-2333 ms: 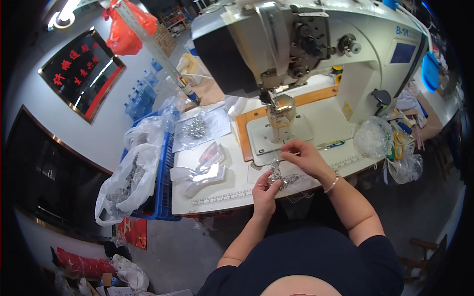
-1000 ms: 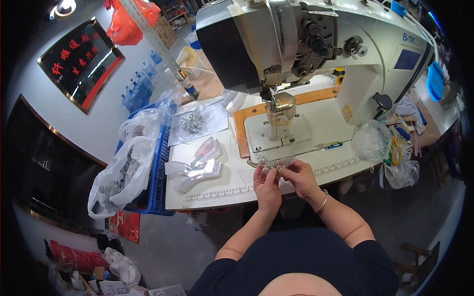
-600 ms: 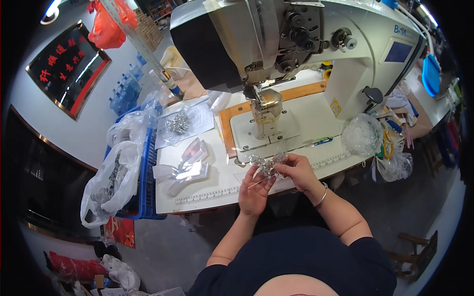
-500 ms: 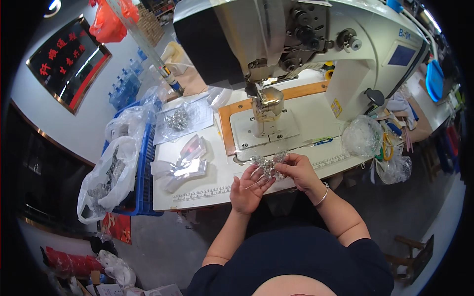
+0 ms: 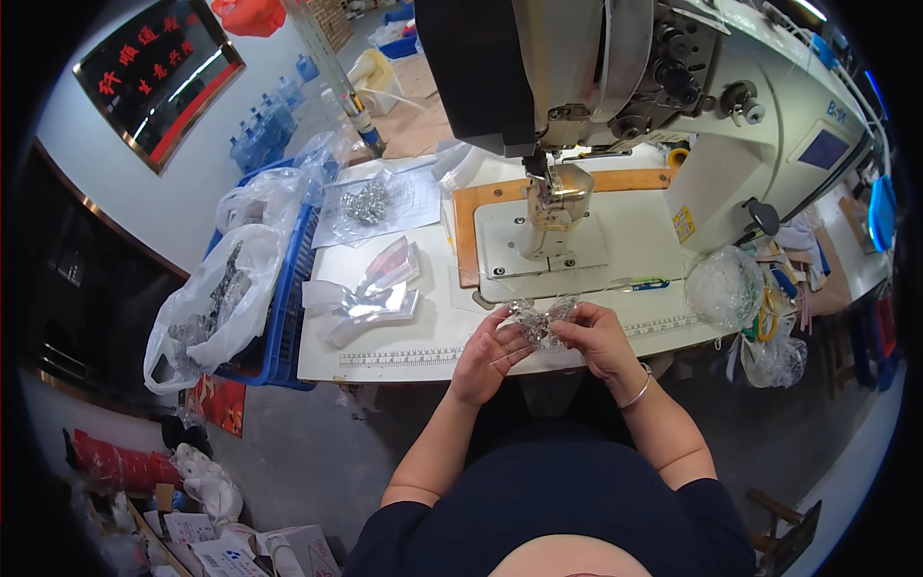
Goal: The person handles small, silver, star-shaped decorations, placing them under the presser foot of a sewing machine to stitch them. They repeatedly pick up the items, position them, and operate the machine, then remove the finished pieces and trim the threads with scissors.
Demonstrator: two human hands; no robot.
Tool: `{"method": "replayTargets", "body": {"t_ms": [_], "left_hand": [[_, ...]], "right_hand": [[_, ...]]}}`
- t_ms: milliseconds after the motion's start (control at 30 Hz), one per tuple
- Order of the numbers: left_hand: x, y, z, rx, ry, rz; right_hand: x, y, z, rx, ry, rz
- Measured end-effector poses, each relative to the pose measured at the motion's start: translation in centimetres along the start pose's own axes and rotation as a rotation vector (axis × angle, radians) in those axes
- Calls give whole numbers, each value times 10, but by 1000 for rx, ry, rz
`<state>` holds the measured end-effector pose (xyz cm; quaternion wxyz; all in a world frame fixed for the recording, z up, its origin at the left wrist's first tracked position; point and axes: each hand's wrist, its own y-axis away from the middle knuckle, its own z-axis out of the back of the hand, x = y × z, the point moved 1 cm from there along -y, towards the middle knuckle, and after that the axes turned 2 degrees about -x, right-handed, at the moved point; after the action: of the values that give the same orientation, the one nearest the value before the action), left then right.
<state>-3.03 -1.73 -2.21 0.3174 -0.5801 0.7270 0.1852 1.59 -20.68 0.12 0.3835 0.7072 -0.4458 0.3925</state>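
Note:
Over the table's front edge, between my hands, is a clear, silvery bow-shaped ornament (image 5: 540, 319) that glitters, with thin see-through strands hanging off it. My left hand (image 5: 488, 358) supports its left side, palm up and fingers bent under it. With thumb and fingers, my right hand (image 5: 594, 337) pinches it near the middle; a bangle circles that wrist. Just beyond the hands stands a sewing machine (image 5: 567, 213) with a raised post bed. Left of them lie several clear plastic strips (image 5: 370, 300), partly shiny.
A pile of silvery pieces (image 5: 363, 204) rests on a paper sheet (image 5: 409, 195) at the table's left. Beside it a blue crate (image 5: 288, 288) carries white plastic bags (image 5: 252, 255). A ruler strip (image 5: 404, 358) runs along the front edge. To the right are a clear plastic bundle (image 5: 723, 287) and yellow-handled scissors (image 5: 766, 315).
The view has shifted, so the table and machine sit differently in it. My hands still hold the bow ornament, which is turned slightly and shows its bow shape more clearly.

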Motion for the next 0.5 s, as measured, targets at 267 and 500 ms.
{"method": "replayTargets", "body": {"t_ms": [267,500], "left_hand": [[-5,-10,7,-303,-347,-76],[-5,-19,6,-465,-355,-80]], "right_hand": [[-7,-9,-1,4,107,53],[-14,-14,-1,-12,135,28]]}}
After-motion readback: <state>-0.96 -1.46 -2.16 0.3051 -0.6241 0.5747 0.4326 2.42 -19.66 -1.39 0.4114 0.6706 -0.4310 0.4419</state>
